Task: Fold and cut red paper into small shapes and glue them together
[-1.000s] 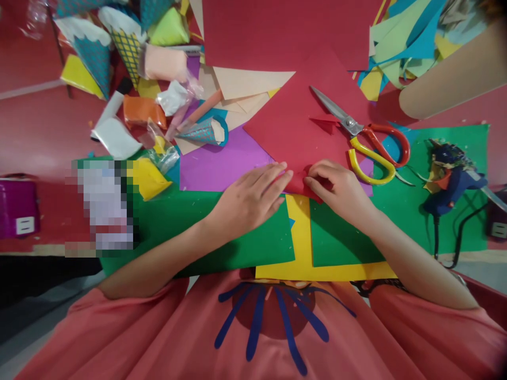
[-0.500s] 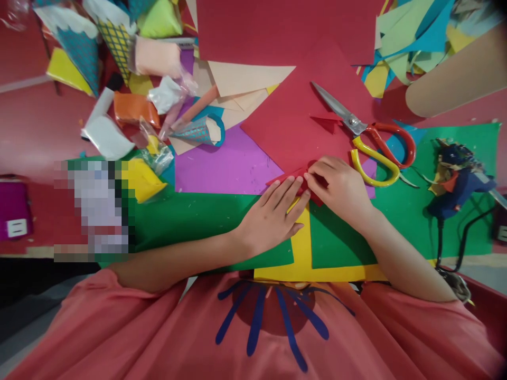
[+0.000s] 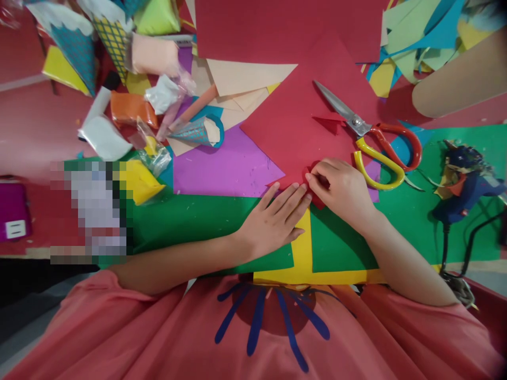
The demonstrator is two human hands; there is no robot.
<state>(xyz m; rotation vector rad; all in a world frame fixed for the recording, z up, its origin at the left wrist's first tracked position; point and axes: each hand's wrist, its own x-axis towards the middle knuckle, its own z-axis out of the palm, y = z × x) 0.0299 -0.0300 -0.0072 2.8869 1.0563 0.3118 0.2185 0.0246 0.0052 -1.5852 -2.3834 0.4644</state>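
My left hand (image 3: 271, 224) lies flat, fingers stretched and slightly apart, pressing on a small folded piece of red paper (image 3: 318, 202). Thumb and forefinger of my right hand (image 3: 344, 191) pinch that piece at its right side, and much of it is hidden beneath both hands. Just beyond them spreads a larger red sheet (image 3: 283, 124). On it rest open-bladed scissors (image 3: 358, 126) with one red and one yellow handle, beside a small red folded paper scrap (image 3: 328, 123).
Green sheets (image 3: 190, 224) and a purple sheet (image 3: 225, 169) cover the near table. Left stand paper cones (image 3: 75, 50) and bagged clay packets (image 3: 133, 108). At right are a cardboard tube (image 3: 459, 79), a blue glue gun (image 3: 459, 192) with a cord, and paper scraps (image 3: 412, 26).
My left fingers have slid slightly toward me on the red paper. My right hand keeps its pinch in nearly the same place. The view has shifted a little.
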